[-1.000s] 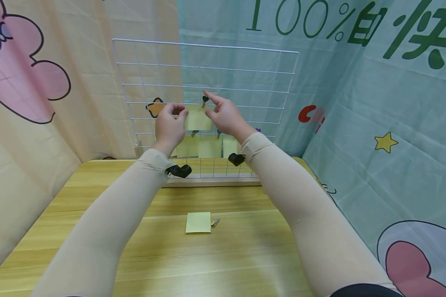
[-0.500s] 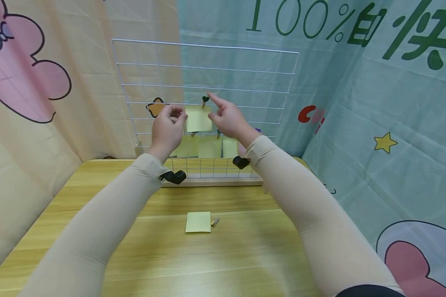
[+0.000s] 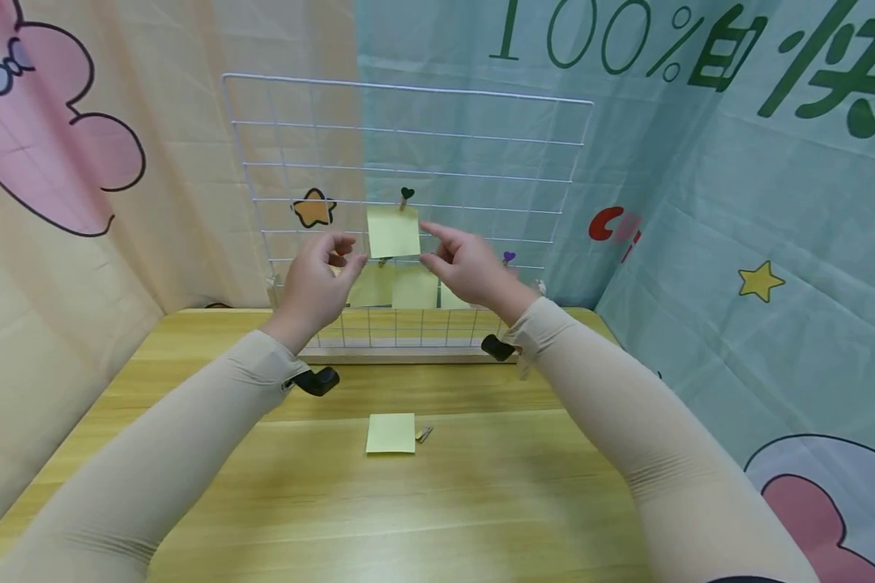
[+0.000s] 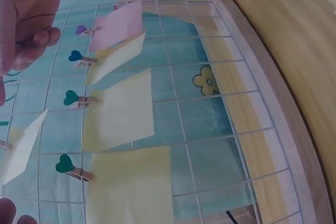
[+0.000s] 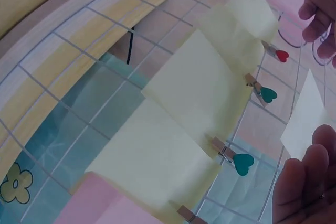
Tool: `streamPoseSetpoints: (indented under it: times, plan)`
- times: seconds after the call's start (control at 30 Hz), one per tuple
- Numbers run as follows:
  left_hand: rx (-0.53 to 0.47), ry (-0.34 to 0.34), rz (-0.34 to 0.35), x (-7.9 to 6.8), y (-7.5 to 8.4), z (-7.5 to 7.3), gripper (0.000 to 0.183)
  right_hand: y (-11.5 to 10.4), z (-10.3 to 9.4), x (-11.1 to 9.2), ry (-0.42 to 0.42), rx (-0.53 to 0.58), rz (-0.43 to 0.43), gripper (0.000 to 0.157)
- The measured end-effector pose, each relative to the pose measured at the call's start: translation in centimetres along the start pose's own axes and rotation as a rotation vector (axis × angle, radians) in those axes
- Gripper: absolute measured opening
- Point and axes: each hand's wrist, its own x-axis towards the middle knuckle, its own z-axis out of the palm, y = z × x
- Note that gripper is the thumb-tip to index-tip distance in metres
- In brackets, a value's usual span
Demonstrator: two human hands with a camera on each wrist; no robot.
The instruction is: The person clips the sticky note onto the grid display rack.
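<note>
In the head view a pale yellow sticky note (image 3: 393, 231) hangs on a white wire grid (image 3: 474, 174), under a wooden clothespin with a dark green heart (image 3: 407, 194). My left hand (image 3: 313, 279) is to the lower left of that note, fingers loosely bent, nothing held. Close to its right edge is my right hand (image 3: 474, 265), index finger extended; whether the tip touches the paper I cannot tell. The right wrist view shows the hanging note (image 5: 304, 119) between both hands. Below it hangs a row of yellow notes (image 4: 128, 187) and a pink note (image 4: 118, 27), each clipped by a heart clothespin (image 4: 65, 164).
On the wooden table (image 3: 408, 518) lie a yellow sticky note stack (image 3: 390, 433) and a small clothespin (image 3: 424, 434). The grid stands in a wooden base (image 3: 408, 356) at the table's back. A printed curtain (image 3: 700, 243) surrounds the table behind and at the sides.
Both hands have drawn down and away from the upper note, the left to the left and the right to the right. The note stays hanging under its clothespin.
</note>
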Motion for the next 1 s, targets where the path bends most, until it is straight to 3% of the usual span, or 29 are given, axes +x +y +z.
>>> streamPoseSetpoints:
  times: [0.13,0.27,0.4,0.6,1.0]
  plan:
    - [0.088,-0.075,0.025,-1.8,-0.3,-0.5,0.049,0.4,0.4,-1.7,-0.01,-0.042,-0.035,0.053]
    - [0.204,-0.167,0.096,-3.7,-0.8,-0.6,0.054,0.9,1.2,-3.4,-0.015,-0.093,-0.082,0.049]
    - [0.265,-0.245,0.152,-5.6,-1.4,-0.2,0.056,1.6,2.2,-5.1,-0.071,-0.079,-0.132,0.046]
    - [0.321,-0.339,0.16,-8.0,-2.5,0.7,0.064,2.6,3.6,-7.5,-0.146,-0.11,-0.131,0.047]
    - [0.386,-0.437,0.147,-11.1,-3.9,2.1,0.073,4.2,5.4,-10.2,-0.233,-0.202,-0.143,0.053]
